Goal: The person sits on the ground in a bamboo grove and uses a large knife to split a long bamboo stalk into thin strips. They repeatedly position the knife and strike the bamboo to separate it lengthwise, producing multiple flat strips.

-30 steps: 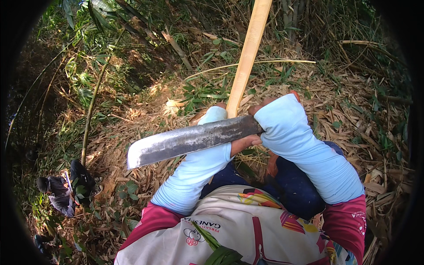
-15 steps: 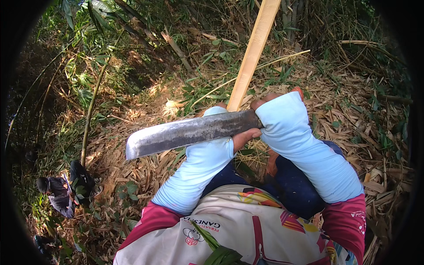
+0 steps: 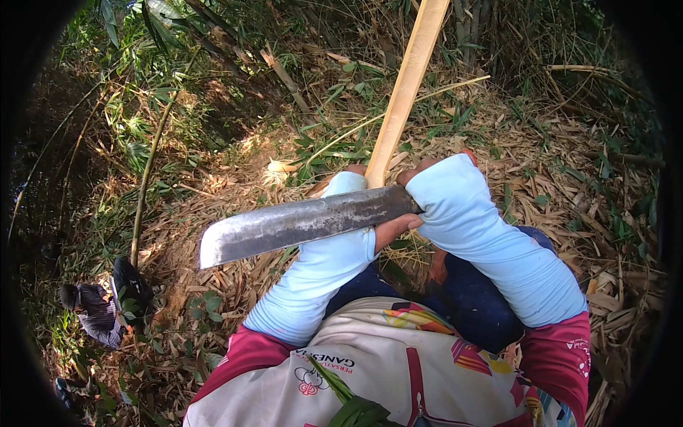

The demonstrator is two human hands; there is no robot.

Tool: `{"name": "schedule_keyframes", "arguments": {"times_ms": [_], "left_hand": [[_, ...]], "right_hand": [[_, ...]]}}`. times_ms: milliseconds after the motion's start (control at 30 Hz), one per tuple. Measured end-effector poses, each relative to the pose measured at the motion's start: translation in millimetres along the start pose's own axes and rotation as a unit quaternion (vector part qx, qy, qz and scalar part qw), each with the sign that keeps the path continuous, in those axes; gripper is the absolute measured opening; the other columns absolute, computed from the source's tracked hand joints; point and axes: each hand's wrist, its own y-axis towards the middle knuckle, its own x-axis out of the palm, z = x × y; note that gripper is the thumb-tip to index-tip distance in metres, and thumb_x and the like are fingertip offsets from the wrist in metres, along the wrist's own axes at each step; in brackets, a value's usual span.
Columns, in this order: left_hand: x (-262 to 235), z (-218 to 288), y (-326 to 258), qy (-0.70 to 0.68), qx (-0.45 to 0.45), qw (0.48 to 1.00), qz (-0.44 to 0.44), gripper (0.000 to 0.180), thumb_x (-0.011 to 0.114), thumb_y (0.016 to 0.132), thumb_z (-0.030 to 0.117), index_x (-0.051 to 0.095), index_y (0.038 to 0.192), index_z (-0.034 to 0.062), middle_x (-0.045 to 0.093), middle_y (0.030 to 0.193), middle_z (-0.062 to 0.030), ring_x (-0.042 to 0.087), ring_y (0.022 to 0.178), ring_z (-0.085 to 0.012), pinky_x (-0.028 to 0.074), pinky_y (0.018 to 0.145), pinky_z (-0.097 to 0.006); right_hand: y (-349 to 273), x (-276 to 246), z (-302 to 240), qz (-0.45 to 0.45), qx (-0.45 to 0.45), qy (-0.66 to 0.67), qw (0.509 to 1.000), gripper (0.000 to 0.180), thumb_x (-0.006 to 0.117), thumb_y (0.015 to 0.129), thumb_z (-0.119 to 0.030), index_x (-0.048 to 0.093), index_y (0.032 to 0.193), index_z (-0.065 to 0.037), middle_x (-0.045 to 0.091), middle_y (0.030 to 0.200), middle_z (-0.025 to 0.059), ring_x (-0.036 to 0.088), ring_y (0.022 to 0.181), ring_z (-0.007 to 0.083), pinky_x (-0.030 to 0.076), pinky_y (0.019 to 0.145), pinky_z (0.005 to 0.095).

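Note:
A broad machete (image 3: 306,222) with a dark, worn steel blade lies almost level across my body, its bright tip at the left. My right hand (image 3: 420,173), mostly covered by a pale blue sleeve, is closed at the blade's right end; the handle is hidden in it. A long, pale split bamboo strip (image 3: 402,96) rises away from me, its near end behind the blade. My left hand (image 3: 391,229), also in a pale blue sleeve, is under the blade and closed around the strip's near end. The blade hides most of its grip.
Dry bamboo leaves (image 3: 569,178) cover the ground. A thin stalk (image 3: 427,96) crosses behind the strip. An upright bamboo stem (image 3: 147,178) stands left, near a crouching person (image 3: 99,313). Cut stems and dense growth are at the far side. My knee (image 3: 477,306) is below my right forearm.
The machete and my right hand have shifted slightly left and toward me, with the tip lower. The strip and my left hand have barely moved. The person at left has shifted a little.

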Motion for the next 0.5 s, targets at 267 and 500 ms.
{"name": "schedule_keyframes", "arguments": {"times_ms": [267,500], "left_hand": [[-3.6,5.4,-3.6,0.087,-0.020,0.994,-0.055,0.065,0.091,0.071,0.032,0.052,0.113,0.0004,0.068,0.092,-0.0085,0.065,0.083,-0.0159,0.052,0.074,-0.030],[2.7,1.5,-5.1,0.033,-0.005,0.998,-0.047,0.059,0.089,0.074,0.027,0.056,0.114,0.0001,0.068,0.091,-0.0067,0.066,0.084,-0.0181,0.052,0.075,-0.031]], "right_hand": [[-1.9,-3.2,-0.3,-0.006,0.018,-0.039,0.999,0.021,0.064,0.079,-0.031,0.067,0.094,-0.016,0.065,0.082,0.0055,0.068,0.076,0.0246,0.043,0.064,0.0493],[0.4,-7.1,-1.0,0.009,0.012,-0.067,0.998,0.019,0.066,0.077,-0.030,0.066,0.090,-0.016,0.065,0.078,0.0049,0.068,0.076,0.0251,0.043,0.063,0.0477]]}}
